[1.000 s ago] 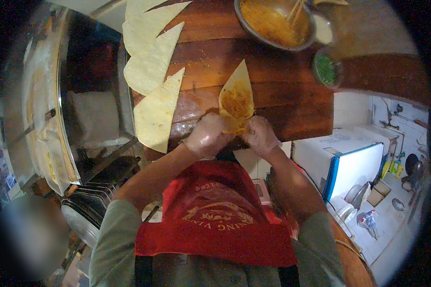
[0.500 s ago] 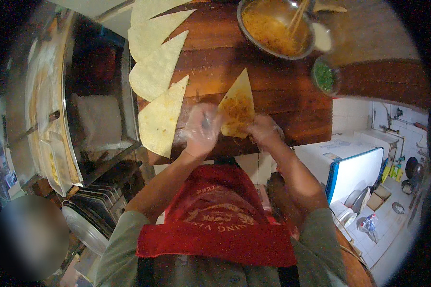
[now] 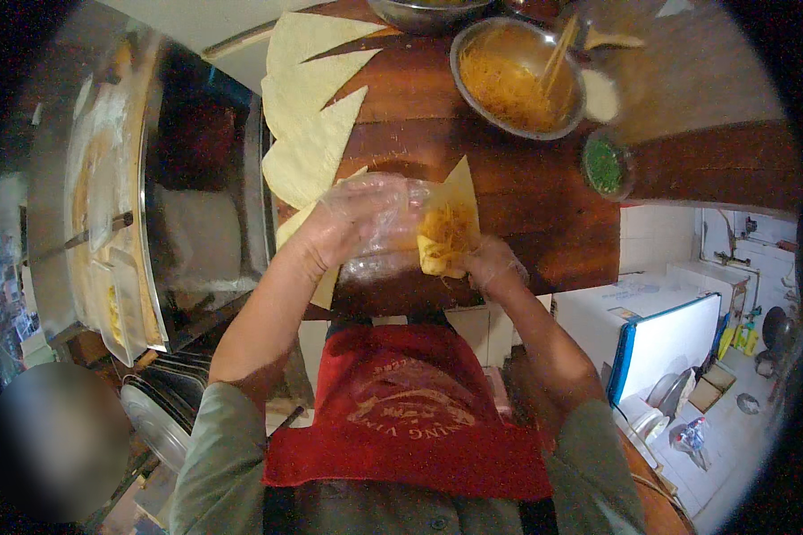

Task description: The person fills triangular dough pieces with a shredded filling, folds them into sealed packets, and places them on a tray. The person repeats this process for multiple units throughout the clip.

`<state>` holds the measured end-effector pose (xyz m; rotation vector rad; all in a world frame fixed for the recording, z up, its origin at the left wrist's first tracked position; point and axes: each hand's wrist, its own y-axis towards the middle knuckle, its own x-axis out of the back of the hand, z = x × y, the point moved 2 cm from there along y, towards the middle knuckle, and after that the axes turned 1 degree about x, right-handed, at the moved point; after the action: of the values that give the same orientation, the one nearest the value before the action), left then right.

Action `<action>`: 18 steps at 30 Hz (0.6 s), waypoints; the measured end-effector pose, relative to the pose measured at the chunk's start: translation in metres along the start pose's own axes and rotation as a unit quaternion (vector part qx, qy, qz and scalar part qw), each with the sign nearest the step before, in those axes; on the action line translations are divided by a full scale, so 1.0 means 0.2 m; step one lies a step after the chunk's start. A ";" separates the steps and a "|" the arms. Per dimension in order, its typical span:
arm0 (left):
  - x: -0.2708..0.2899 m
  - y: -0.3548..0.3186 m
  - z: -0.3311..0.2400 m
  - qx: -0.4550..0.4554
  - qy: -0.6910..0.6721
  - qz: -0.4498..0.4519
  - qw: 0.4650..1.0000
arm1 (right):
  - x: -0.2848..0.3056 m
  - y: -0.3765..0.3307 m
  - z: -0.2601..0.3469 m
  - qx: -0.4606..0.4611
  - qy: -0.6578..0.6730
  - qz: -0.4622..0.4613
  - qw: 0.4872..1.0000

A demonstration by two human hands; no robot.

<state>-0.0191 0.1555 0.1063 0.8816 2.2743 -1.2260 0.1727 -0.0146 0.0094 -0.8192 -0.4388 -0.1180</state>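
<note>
A pale dough wedge (image 3: 459,192) lies on the wooden table in front of me, its tip pointing away. Orange shredded filling (image 3: 451,226) covers its middle, and its near end is folded up into a short roll. My left hand (image 3: 366,209), in a clear plastic glove, is stretched flat with its fingers at the wedge's left edge. At the lower right, my right hand (image 3: 495,266), also gloved, has its fingers closed on the rolled end. Overlapping dough wedges (image 3: 308,116) run along the table's left side. The nearest of them is partly covered by my left hand and forearm.
A metal bowl (image 3: 517,80) of orange shreds with chopsticks (image 3: 560,58) stands at the far right of the table. Beside it sit a bowl of chopped greens (image 3: 605,168) and a pale dish (image 3: 600,96). A flour-dusted counter (image 3: 98,169) is at left.
More orange filling now shows on the wedge, and its near end looks more folded. My left hand has flattened and shifted up. The view has shifted, showing another bowl at the far edge.
</note>
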 end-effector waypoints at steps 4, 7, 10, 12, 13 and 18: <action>0.08 -0.03 0.13 -0.001 0.125 -0.059 0.990 | -0.01 0.01 -0.02 0.027 -0.004 0.013 1.000; 0.19 0.00 0.24 -0.037 0.279 -0.164 0.945 | 0.02 -0.03 0.07 0.008 -0.023 0.018 1.000; 0.13 -0.06 0.23 -0.110 0.403 -0.143 0.897 | 0.06 -0.06 0.12 0.002 -0.046 0.029 0.998; 0.02 -0.16 0.16 -0.043 0.198 -0.038 0.979 | 0.06 -0.05 0.10 0.017 -0.055 0.022 0.998; -0.02 -0.21 0.13 -0.009 0.090 0.014 0.996 | 0.04 -0.04 0.07 0.030 -0.059 0.010 0.998; 0.05 -0.19 0.20 -0.257 0.506 -0.082 0.819 | -0.01 0.03 -0.03 0.032 -0.042 0.024 0.998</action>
<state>-0.0501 0.1093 0.1010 1.3103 3.2940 -0.0277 0.1743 -0.0142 0.0005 -0.7727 -0.4990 -0.0252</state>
